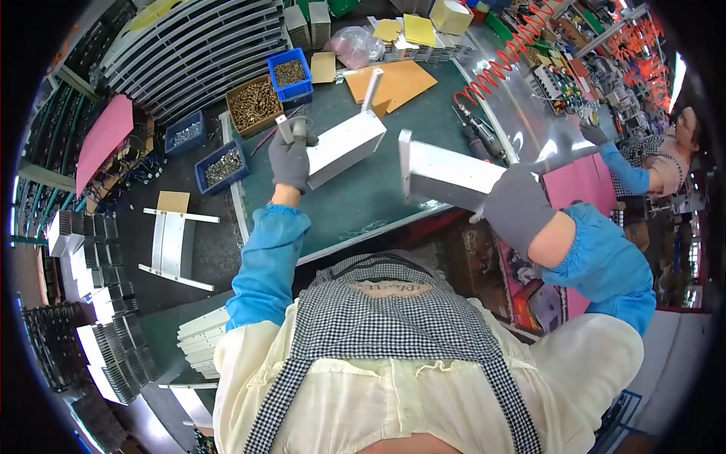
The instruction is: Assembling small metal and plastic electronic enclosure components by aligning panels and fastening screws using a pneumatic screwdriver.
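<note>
My left hand [292, 157], in a grey glove, is closed on the left end of a white metal housing [348, 144] held above the green-topped workbench. A narrow bracket strip [372, 89] sticks up from its far end, and another rises beside my fingers. To the right, my gloved right hand [522, 208] is wrapped round the near end of a second white metal housing [457, 172]. An upright flange [406, 160] stands at that piece's left end. The two housings are apart, with a gap between them over the bench edge.
Blue bins [289, 74] and a cardboard box [254, 106] hold screws and small fasteners. Power screwdrivers [478, 136] lie right of the bench mat under a red coiled hose [499, 72]. A white bracketed frame [175, 240] lies at left. A co-worker's gloved hand [594, 134] is far right.
</note>
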`<action>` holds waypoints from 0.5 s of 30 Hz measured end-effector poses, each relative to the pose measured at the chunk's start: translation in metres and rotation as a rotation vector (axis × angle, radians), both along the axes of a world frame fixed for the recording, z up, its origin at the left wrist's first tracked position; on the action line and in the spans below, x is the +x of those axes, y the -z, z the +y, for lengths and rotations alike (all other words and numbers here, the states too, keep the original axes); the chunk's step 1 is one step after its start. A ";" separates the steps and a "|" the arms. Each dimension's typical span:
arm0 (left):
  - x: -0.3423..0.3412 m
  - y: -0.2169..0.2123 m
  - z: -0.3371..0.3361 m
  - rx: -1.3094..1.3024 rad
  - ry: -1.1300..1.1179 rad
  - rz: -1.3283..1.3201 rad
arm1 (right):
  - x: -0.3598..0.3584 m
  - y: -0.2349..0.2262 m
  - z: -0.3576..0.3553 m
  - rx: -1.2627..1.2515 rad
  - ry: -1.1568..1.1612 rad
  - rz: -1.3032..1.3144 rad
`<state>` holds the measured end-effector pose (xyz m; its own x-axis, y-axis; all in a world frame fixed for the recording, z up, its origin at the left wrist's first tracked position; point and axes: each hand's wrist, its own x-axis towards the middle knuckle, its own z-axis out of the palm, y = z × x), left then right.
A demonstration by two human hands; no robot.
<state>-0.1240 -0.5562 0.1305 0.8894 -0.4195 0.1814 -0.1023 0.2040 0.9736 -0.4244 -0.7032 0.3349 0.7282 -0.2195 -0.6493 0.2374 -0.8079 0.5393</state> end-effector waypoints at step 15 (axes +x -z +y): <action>-0.009 0.004 -0.039 0.045 0.091 0.121 | 0.088 0.069 -0.023 0.247 -0.238 -0.108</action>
